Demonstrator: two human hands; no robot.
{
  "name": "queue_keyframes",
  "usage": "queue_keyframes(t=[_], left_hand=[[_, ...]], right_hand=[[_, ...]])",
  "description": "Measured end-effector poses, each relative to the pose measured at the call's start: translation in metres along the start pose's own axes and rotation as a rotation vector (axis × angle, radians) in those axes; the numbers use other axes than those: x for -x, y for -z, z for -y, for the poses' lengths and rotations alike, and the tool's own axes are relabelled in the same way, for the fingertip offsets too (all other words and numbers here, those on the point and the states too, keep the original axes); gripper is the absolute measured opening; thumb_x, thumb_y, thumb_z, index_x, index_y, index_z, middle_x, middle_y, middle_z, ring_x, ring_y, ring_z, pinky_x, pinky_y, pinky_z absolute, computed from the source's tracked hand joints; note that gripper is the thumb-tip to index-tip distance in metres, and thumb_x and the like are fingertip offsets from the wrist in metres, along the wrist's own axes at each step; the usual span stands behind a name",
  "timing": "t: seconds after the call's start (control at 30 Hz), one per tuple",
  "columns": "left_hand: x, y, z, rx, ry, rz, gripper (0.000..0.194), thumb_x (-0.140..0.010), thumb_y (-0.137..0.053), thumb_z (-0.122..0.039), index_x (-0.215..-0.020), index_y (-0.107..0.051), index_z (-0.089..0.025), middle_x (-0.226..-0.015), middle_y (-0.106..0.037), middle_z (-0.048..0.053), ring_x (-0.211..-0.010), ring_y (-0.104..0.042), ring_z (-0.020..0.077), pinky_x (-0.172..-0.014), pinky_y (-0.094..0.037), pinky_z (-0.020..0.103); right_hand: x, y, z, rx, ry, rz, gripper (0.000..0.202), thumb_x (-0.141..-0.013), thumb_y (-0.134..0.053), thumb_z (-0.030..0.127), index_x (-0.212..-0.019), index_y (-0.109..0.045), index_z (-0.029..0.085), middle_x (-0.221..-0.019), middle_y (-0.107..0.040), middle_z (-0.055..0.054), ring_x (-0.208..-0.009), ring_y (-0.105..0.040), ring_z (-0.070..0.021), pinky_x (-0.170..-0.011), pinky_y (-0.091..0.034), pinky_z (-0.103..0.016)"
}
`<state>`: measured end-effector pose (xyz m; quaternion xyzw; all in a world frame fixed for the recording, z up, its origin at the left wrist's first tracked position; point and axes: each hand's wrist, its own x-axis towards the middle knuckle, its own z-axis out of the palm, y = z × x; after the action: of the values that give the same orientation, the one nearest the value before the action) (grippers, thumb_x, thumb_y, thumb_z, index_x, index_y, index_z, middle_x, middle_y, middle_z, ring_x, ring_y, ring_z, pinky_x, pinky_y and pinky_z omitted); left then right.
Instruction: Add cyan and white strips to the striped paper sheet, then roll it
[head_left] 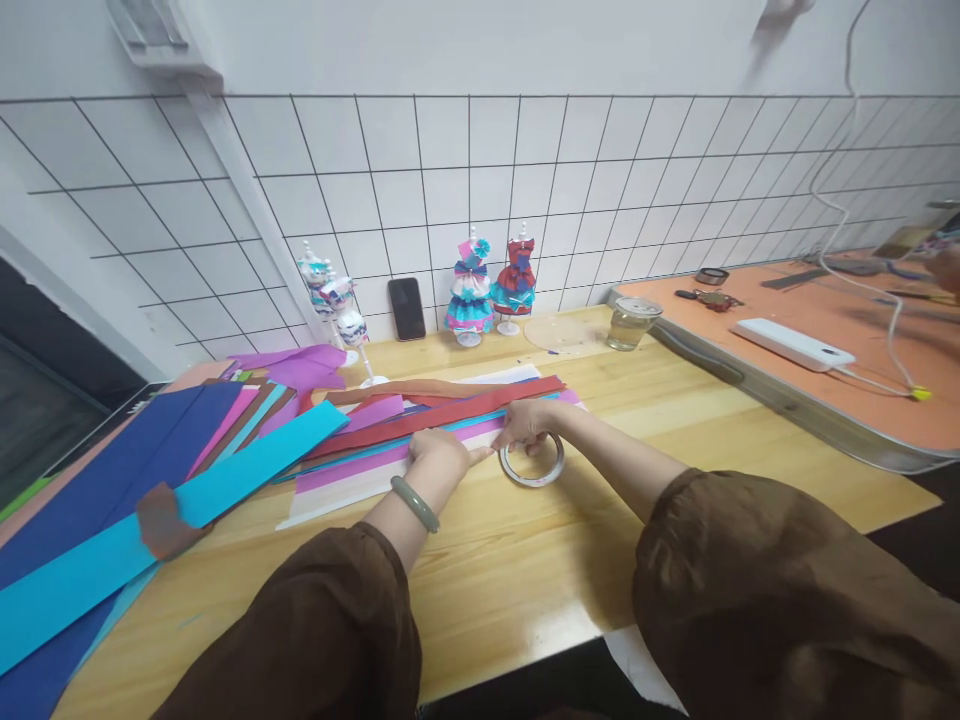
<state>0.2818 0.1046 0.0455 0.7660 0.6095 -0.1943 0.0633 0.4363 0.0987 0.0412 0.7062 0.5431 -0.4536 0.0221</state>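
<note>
Strips of crepe paper lie layered across the wooden table, among them a red strip point(465, 407) and a white sheet with a purple edge point(330, 495). My left hand point(441, 455), with a green bangle at the wrist, rests on the near edge of the strips, its index finger stretched to the right. My right hand point(523, 425) is closed around a roll of tape point(534, 484), which hangs below its fingers at the table surface. The fingertips of both hands nearly meet at the paper's near edge.
Blue paper point(262, 470) and more coloured sheets spread over the left side. Small dressed figures point(469, 295), a black phone point(407, 309) and a glass cup point(631, 325) stand near the wall. An orange table point(885, 400) with a white power strip point(791, 345) adjoins at right.
</note>
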Motion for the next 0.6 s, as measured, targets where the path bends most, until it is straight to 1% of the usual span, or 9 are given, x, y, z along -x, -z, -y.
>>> queue_keyframes(t=[0.07,0.17,0.27,0.37,0.47,0.6], left_hand=[[-0.003,0.002,-0.001,-0.016,-0.005,0.024,0.081,-0.065,-0.038,-0.075,-0.109,-0.062,-0.011,-0.116,-0.057,0.02,-0.102,-0.055,0.0359,-0.072,-0.049,0.039],[-0.004,0.003,-0.002,-0.027,0.006,0.046,0.081,-0.066,-0.037,-0.075,-0.111,-0.061,-0.013,-0.12,-0.055,0.018,-0.105,-0.053,0.0365,-0.074,-0.048,0.04],[-0.002,0.004,-0.001,-0.026,0.015,0.052,0.081,-0.065,-0.036,-0.075,-0.112,-0.06,-0.014,-0.12,-0.054,0.018,-0.105,-0.053,0.037,-0.075,-0.048,0.04],[-0.001,0.005,-0.001,-0.007,0.003,0.036,0.079,-0.064,-0.039,-0.075,-0.11,-0.061,-0.015,-0.118,-0.056,0.019,-0.104,-0.053,0.0372,-0.075,-0.048,0.04],[-0.003,0.005,-0.002,0.039,0.007,0.01,0.079,-0.061,-0.041,-0.077,-0.103,-0.065,-0.015,-0.11,-0.06,0.021,-0.099,-0.056,0.0391,-0.072,-0.047,0.042],[-0.006,0.004,-0.005,0.096,0.007,-0.071,0.077,-0.058,-0.039,-0.081,-0.089,-0.07,-0.018,-0.09,-0.067,0.021,-0.089,-0.06,0.039,-0.067,-0.048,0.043]], right_hand=[[-0.001,0.001,-0.003,-0.017,0.018,0.009,0.05,-0.049,-0.075,0.053,-0.07,-0.062,0.01,-0.042,-0.043,0.007,-0.038,-0.044,-0.006,-0.046,-0.049,-0.022],[0.001,0.003,-0.009,-0.065,0.058,0.024,0.053,-0.053,-0.07,0.058,-0.072,-0.062,0.009,-0.041,-0.04,0.008,-0.037,-0.044,-0.0058,-0.046,-0.049,-0.021],[0.006,0.004,-0.016,-0.131,0.111,0.024,0.055,-0.057,-0.066,0.061,-0.074,-0.061,0.01,-0.041,-0.037,0.009,-0.037,-0.039,-0.0039,-0.046,-0.049,-0.02],[0.012,0.005,-0.024,-0.167,0.128,0.008,0.055,-0.058,-0.065,0.062,-0.075,-0.062,0.01,-0.042,-0.037,0.009,-0.037,-0.036,-0.003,-0.045,-0.048,-0.019],[0.02,0.007,-0.03,-0.17,0.113,-0.022,0.054,-0.059,-0.064,0.061,-0.077,-0.064,0.01,-0.045,-0.04,0.008,-0.037,-0.037,-0.0028,-0.043,-0.046,-0.018],[0.033,0.014,-0.033,-0.142,0.106,-0.071,0.051,-0.064,-0.062,0.06,-0.082,-0.065,0.012,-0.047,-0.041,0.007,-0.037,-0.037,-0.0025,-0.041,-0.043,-0.017]])
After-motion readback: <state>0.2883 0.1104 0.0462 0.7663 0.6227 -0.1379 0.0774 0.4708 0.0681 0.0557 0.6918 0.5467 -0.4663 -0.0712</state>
